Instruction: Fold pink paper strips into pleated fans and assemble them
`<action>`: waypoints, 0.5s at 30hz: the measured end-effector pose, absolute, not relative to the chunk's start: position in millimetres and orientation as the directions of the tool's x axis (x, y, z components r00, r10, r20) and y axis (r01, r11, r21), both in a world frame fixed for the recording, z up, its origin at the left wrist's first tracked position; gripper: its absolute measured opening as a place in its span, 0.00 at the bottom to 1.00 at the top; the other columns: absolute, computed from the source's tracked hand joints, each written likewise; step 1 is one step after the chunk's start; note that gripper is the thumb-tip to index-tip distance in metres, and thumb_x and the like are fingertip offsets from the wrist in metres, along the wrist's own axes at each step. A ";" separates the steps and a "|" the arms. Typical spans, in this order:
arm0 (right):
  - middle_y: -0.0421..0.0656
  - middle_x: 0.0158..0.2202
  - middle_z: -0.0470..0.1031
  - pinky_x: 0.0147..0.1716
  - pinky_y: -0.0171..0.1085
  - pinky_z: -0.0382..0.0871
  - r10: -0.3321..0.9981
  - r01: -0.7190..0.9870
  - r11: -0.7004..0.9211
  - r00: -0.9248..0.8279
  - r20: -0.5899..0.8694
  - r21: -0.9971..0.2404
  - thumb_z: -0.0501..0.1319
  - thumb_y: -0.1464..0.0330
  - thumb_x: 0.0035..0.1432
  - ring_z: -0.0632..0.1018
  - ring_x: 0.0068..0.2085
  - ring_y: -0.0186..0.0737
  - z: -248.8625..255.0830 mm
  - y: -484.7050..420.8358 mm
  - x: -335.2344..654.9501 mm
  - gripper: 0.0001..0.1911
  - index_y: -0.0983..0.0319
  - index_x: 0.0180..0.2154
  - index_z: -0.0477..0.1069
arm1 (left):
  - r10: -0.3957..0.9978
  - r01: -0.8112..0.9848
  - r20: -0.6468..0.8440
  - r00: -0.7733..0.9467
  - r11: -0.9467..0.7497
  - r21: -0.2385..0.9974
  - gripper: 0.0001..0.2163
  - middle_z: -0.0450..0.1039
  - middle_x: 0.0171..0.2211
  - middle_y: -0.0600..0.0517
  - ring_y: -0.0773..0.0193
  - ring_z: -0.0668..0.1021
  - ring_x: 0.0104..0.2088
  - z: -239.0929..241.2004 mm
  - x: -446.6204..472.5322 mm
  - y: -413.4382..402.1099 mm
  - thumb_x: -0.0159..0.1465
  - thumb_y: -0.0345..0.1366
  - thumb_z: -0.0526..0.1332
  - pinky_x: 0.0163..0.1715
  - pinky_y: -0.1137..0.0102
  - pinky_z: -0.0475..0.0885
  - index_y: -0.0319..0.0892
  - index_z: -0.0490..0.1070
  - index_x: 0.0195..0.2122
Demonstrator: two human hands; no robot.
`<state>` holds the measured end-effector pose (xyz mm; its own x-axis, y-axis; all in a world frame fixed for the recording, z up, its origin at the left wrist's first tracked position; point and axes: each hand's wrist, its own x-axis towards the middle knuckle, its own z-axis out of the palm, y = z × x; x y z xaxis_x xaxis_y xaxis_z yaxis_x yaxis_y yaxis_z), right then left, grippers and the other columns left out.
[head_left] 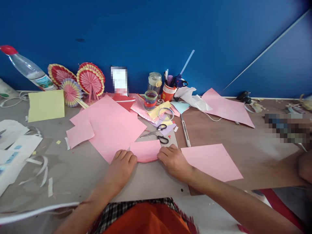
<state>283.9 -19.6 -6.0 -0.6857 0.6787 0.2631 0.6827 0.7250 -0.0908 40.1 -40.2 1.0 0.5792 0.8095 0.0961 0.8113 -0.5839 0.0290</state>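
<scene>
A small pink sheet of paper (145,150) with a folded near edge lies on the table in front of me. My left hand (123,165) grips its left end, fingers curled down. At the right end, my right hand (174,162) pinches the same paper, its fingers also closed. Just beyond the paper rest scissors with black handles (162,139) and a white utility knife (185,130). A large pink sheet (114,123) spreads out behind my left hand, and another pink sheet (214,161) lies right of my right hand.
Pleated paper fans (90,81) lean on the blue wall beside a plastic bottle (36,73). Farther right stand a jar (154,83) and a red cup of tools (168,93). Paper scraps (44,169) litter the left. Another person's arm (287,169) rests at far right.
</scene>
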 end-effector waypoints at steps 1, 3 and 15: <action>0.42 0.29 0.69 0.31 0.38 0.50 0.690 0.686 0.719 -0.684 0.237 -0.112 0.51 0.79 0.57 0.62 0.27 0.35 -8.2 -19.5 284.0 0.11 0.64 0.27 0.67 | 0.816 0.816 0.072 0.573 -0.576 0.046 0.07 0.68 0.31 0.49 0.58 0.67 0.35 -0.5 40.5 -40.2 0.63 0.25 0.53 0.38 0.63 0.63 0.39 0.67 0.32; 0.42 0.29 0.69 0.32 0.37 0.51 0.717 0.698 0.697 -0.674 0.175 -0.165 0.52 0.78 0.58 0.63 0.27 0.34 -10.8 -17.7 284.2 0.10 0.64 0.28 0.68 | 0.829 0.825 0.032 0.559 -0.559 0.078 0.07 0.68 0.32 0.49 0.58 0.67 0.35 -1.9 41.6 -39.5 0.63 0.25 0.52 0.39 0.63 0.63 0.40 0.68 0.34; 0.41 0.33 0.70 0.35 0.33 0.59 0.815 0.754 0.356 -0.540 -0.212 -0.552 0.57 0.77 0.54 0.69 0.32 0.34 5.5 -2.1 282.0 0.05 0.62 0.29 0.69 | 0.884 0.879 -0.108 0.455 -0.426 0.213 0.09 0.69 0.34 0.49 0.59 0.69 0.36 8.7 43.4 -33.5 0.65 0.30 0.51 0.38 0.63 0.63 0.41 0.70 0.33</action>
